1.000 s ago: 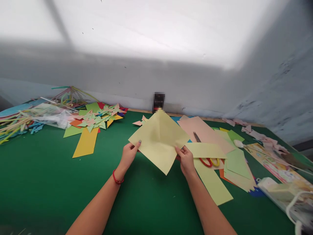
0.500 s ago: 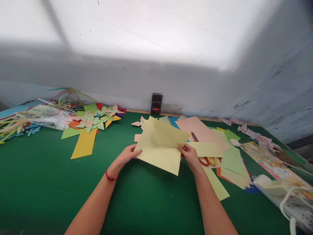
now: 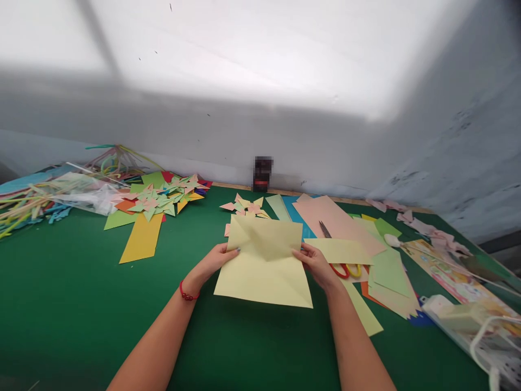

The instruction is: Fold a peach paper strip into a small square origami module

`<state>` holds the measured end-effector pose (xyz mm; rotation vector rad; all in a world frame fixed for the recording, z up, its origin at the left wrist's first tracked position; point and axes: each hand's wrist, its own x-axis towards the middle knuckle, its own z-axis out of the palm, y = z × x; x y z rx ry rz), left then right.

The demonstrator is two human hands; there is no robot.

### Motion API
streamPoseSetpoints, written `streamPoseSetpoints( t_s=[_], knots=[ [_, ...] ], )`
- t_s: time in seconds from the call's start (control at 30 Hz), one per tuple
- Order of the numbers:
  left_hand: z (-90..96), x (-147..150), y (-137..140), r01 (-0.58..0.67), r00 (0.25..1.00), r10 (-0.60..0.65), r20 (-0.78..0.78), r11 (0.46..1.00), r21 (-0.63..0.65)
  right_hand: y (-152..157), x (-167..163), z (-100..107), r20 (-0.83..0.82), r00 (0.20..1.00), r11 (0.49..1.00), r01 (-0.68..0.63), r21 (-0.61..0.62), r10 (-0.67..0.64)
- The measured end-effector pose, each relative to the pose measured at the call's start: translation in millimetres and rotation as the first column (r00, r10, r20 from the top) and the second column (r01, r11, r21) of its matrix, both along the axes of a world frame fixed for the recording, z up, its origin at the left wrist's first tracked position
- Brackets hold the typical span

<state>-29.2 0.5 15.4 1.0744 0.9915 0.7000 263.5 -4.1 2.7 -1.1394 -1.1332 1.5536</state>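
A pale yellow sheet of paper (image 3: pixel 264 279) is held up above the green table, its surface slightly bent with creases. My left hand (image 3: pixel 217 259) pinches its left edge, thumb on top and the other fingers underneath. At the right edge my right hand (image 3: pixel 317 263) grips the same sheet in a similar pinch. Just beyond the sheet lie folded paper star pieces (image 3: pixel 248 207) in pink and yellow. Right of my right hand, scissors (image 3: pixel 341 270) with red and yellow handles lie partly under a pale yellow paper strip (image 3: pixel 340 251).
A pile of folded paper stars (image 3: pixel 163 198) and a yellow strip (image 3: pixel 140 239) lie at the left, beside pipe cleaners (image 3: pixel 36 203) and a clear bag. Pink paper (image 3: pixel 329 217), green sheets (image 3: pixel 391 271) and a power strip with cables (image 3: pixel 484 331) occupy the right. A wall stands behind.
The yellow sheet has turned from a slanted position to nearly square with me and come slightly nearer. Its far edge now uncovers more of the folded star pieces. Both hands still hold it.
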Motion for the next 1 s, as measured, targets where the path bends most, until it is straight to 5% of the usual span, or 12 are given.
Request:
streamPoseSetpoints(
  t_s=[0.3,0.6,0.83,1.0],
  knots=[
    [4.2,-3.6,3.0,0.005,1.0,-0.005,-0.025,1.0,0.009,-1.8,0.4,1.0,0.037,0.991,0.989,-0.128,-0.07,0.131],
    [2.6,-4.0,3.1,0.066,0.998,-0.066,-0.013,0.998,0.001,1.3,19.3,2.2,-0.031,0.999,0.999,-0.016,-0.031,0.015],
    [0.6,-0.4,4.7,-0.025,0.992,0.033,0.122,0.998,-0.066,-1.0,6.9,15.4,-0.15,0.988,0.998,0.046,0.047,-0.039],
    [-10.2,2.3,11.0,-0.221,0.929,0.256,0.267,0.963,-0.153,-0.5,3.6,11.7,-0.135,0.989,0.995,0.075,0.067,-0.065]
  ],
)
